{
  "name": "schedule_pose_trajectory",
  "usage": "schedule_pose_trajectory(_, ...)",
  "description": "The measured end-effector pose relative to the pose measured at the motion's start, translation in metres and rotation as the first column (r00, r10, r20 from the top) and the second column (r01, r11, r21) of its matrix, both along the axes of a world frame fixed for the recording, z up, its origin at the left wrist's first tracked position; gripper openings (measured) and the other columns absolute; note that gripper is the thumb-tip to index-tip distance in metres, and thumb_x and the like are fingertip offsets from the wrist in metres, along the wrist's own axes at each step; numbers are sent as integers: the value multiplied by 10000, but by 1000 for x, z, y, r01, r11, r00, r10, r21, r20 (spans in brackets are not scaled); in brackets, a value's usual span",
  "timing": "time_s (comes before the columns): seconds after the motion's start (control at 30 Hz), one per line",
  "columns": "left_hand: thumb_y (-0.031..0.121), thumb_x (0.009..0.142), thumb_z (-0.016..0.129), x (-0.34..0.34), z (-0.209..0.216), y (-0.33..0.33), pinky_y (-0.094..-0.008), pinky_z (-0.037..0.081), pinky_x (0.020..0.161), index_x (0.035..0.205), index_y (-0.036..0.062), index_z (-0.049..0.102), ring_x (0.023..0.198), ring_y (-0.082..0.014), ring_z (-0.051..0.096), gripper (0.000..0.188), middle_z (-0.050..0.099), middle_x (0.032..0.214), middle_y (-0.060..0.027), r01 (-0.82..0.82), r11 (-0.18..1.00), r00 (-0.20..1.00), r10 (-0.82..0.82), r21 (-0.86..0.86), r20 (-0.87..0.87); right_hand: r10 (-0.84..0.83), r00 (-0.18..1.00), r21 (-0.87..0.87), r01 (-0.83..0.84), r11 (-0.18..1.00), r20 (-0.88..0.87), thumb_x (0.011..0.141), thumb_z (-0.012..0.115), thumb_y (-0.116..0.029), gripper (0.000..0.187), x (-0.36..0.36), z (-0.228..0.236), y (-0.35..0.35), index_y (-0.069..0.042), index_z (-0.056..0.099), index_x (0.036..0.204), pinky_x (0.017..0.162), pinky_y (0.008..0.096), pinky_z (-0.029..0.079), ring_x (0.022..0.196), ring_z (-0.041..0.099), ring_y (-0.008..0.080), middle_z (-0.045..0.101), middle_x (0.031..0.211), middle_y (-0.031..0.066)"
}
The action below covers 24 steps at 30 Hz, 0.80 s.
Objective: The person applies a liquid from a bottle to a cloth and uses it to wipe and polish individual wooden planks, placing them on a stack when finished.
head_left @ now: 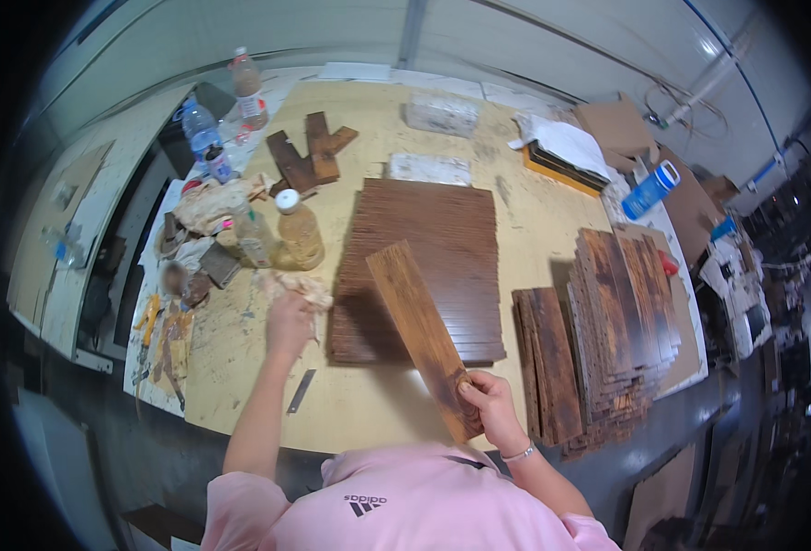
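My right hand (492, 406) grips the lower end of a brown wooden plank (421, 335), thumb on its face. The plank slants up and to the left, over the front of a wide stack of dark brown boards (433, 220). My left hand (290, 323) is closed on a crumpled, pale rag (302, 288) on the table, left of that stack; its fingertips are partly hidden. Just beyond the rag stands a white-capped plastic bottle (299, 231) of yellowish liquid. A short metal strip (302, 391) lies near my left forearm.
At the right rise piles of brown planks (621, 312). A blue bottle (650, 190) and a paper-topped stack (566, 151) stand behind them. Short wood pieces (309, 156) lie at the back left, near more bottles (201, 129). Tools (148, 321) sit along the table's left edge.
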State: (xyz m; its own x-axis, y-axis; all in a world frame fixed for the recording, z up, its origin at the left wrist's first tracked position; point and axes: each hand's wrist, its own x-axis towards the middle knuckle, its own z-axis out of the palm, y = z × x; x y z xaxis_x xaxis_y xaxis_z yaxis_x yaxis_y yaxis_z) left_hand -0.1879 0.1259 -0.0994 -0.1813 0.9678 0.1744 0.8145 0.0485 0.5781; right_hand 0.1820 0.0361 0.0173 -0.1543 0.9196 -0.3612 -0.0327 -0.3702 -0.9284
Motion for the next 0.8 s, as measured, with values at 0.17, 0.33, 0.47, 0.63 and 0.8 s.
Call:
schedule_pose_trajectory(0.17,-92,827,628,52,109,-6,-368,535,932,1242,42,590,1064,-267,618,438,582,1255,-118,-21,971,701,-155,238,696,-134,991,-62,132,989,-26,972,597,-145,174,2,-3,6,7,676,945,629,222,422,700,519,47,612,788,-24)
schedule_pose_trajectory(0.33,-96,797,613,148,148,-21,-371,427,1057,1342,72,556,1244,-264,533,573,528,1394,-104,356,853,833,-475,382,284,-188,964,-14,188,982,-190,991,552,-158,251,-21,-1,23,63,670,1014,702,271,493,770,594,109,672,887,56)
schedule_pose_trajectory(0.47,-44,723,645,184,84,-89,-406,449,901,1045,112,740,1080,-285,587,370,654,1216,-89,723,560,542,-823,405,171,-282,951,129,298,946,-129,990,573,-144,216,-1,-8,48,40,681,955,685,238,473,741,586,80,667,834,22)
schedule_pose_trajectory(0.63,-56,701,656,164,107,-102,-393,482,830,994,70,738,952,-295,610,330,678,1132,-88,525,785,730,-614,330,300,-356,907,157,394,905,-226,997,580,-158,226,5,19,52,-4,637,842,612,229,409,671,505,54,598,760,-23)
schedule_pose_trajectory(0.8,-71,685,649,190,146,-52,-393,496,808,1006,49,724,933,-299,612,351,674,1087,-97,546,638,759,-651,543,2,-368,885,-113,350,930,-286,1014,549,-179,228,-15,-1,32,24,655,1019,632,250,492,703,605,96,676,846,43)
